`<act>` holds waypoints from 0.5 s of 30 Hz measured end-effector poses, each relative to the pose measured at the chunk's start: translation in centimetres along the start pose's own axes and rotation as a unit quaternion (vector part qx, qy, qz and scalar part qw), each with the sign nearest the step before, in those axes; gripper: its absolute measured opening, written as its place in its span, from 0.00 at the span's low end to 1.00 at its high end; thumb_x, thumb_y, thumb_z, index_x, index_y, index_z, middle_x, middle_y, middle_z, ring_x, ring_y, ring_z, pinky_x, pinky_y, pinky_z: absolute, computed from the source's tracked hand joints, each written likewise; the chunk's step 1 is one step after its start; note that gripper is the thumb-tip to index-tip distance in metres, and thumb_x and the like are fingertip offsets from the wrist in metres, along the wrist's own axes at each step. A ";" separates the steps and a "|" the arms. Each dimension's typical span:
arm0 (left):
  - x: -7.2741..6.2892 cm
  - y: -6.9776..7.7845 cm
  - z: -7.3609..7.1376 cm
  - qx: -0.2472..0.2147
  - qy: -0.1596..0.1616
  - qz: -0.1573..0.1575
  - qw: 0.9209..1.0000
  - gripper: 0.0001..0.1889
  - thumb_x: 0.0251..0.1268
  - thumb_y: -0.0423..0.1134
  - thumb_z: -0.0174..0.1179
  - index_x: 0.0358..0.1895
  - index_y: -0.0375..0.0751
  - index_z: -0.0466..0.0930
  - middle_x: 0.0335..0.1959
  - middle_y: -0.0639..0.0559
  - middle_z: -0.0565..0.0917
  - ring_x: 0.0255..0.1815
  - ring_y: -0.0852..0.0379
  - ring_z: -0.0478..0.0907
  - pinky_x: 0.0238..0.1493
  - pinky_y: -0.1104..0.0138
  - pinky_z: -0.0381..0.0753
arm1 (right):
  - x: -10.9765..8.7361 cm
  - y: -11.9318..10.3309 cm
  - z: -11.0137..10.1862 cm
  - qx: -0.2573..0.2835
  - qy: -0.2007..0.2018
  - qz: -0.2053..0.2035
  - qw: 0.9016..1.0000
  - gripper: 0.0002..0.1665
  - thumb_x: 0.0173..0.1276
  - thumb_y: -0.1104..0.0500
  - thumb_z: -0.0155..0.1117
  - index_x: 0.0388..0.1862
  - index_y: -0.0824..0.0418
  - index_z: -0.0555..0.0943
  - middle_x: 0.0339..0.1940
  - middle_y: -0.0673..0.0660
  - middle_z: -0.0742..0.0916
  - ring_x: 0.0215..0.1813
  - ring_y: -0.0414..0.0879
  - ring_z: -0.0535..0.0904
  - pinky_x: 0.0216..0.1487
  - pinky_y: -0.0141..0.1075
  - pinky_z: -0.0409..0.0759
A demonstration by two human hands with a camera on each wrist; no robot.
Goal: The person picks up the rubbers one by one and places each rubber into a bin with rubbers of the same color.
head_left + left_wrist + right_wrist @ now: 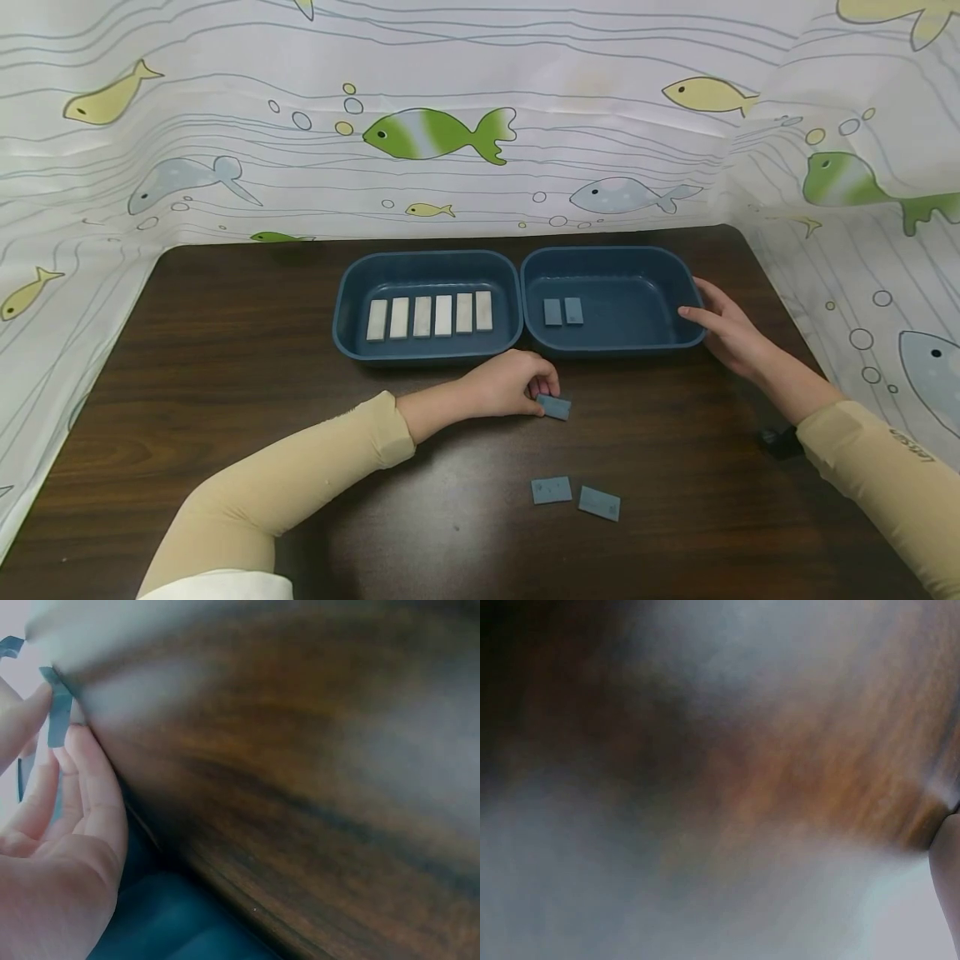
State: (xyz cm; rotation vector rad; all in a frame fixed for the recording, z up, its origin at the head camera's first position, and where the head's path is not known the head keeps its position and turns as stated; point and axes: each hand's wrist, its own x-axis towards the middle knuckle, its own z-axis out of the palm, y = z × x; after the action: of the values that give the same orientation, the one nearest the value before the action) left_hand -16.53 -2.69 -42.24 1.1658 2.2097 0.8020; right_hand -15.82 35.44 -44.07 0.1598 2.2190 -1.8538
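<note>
My left hand (pixel 513 383) pinches a small blue-grey tile (pixel 553 407) between thumb and fingers, just in front of the two bins. In the left wrist view, the tile (pixel 60 712) stands between the thumb and fingertips. My right hand (pixel 731 329) holds the right end of the right blue bin (pixel 611 343), thumb at the rim and fingers along the outside. Two blue-grey tiles (pixel 573 311) lie side by side in that bin's left part. Nearer on the table lie two more blue-grey tiles, a left one (pixel 551 490) and a right one (pixel 600 503).
A second blue bin (pixel 427 360) stands against the first one's left side, with several white tiles (pixel 443 315) in a row inside. The dark wooden table (pixel 225 358) is bordered by a fish-patterned sheet (pixel 285 158) at the back and sides. The right wrist view is mostly blurred.
</note>
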 end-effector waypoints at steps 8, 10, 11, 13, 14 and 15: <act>0.0 0.0 -0.1 -0.022 -0.003 -0.013 1.000 0.12 0.60 0.29 0.77 0.47 0.40 0.88 0.42 0.49 0.89 0.42 0.58 0.83 0.45 0.74 0.83 | 0.0 0.0 0.0 -0.003 0.001 0.004 1.000 0.46 0.84 0.59 0.56 0.89 0.59 0.43 0.78 0.58 0.63 0.60 0.30 0.74 0.52 0.22 0.81; 0.0 -0.1 0.0 -0.024 -0.003 -0.015 1.000 0.13 0.60 0.29 0.77 0.46 0.40 0.88 0.42 0.49 0.89 0.42 0.59 0.83 0.45 0.74 0.83 | 0.0 0.1 -0.1 -0.003 0.001 0.005 1.000 0.46 0.84 0.59 0.56 0.89 0.59 0.43 0.80 0.61 0.61 0.60 0.30 0.74 0.52 0.21 0.81; 0.0 -0.1 0.0 -0.026 -0.003 -0.016 1.000 0.12 0.60 0.29 0.77 0.46 0.40 0.88 0.42 0.49 0.89 0.42 0.59 0.83 0.45 0.74 0.83 | 0.0 0.1 -0.1 -0.004 0.001 0.005 1.000 0.46 0.84 0.59 0.56 0.89 0.59 0.43 0.80 0.62 0.60 0.60 0.30 0.74 0.52 0.21 0.81; 0.1 -0.1 0.1 -0.030 -0.003 -0.018 0.999 0.12 0.60 0.29 0.77 0.46 0.40 0.88 0.41 0.49 0.89 0.41 0.59 0.82 0.45 0.75 0.82 | 0.0 0.1 -0.1 -0.005 0.000 0.004 1.000 0.45 0.84 0.59 0.56 0.89 0.58 0.44 0.80 0.61 0.61 0.60 0.31 0.74 0.52 0.21 0.81; 0.1 -0.2 0.1 -0.032 -0.004 -0.018 0.999 0.12 0.60 0.29 0.77 0.46 0.40 0.88 0.41 0.49 0.89 0.40 0.60 0.82 0.44 0.75 0.82 | 0.0 0.1 -0.1 -0.003 0.000 0.003 1.000 0.45 0.84 0.59 0.56 0.89 0.59 0.44 0.78 0.59 0.63 0.60 0.31 0.74 0.52 0.21 0.81; 0.1 -0.2 0.1 -0.033 -0.004 -0.019 0.999 0.12 0.60 0.29 0.77 0.45 0.40 0.88 0.40 0.49 0.88 0.40 0.60 0.82 0.44 0.76 0.82 | 0.0 0.1 -0.1 -0.002 0.000 0.001 1.000 0.45 0.84 0.59 0.56 0.89 0.59 0.44 0.76 0.55 0.65 0.59 0.31 0.74 0.52 0.22 0.81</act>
State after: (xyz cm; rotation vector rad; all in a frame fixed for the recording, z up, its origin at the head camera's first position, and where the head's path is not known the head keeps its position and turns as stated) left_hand -16.58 -2.69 -42.47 1.0905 2.1751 0.8481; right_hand -15.82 35.54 -44.14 0.1615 2.2223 -1.8482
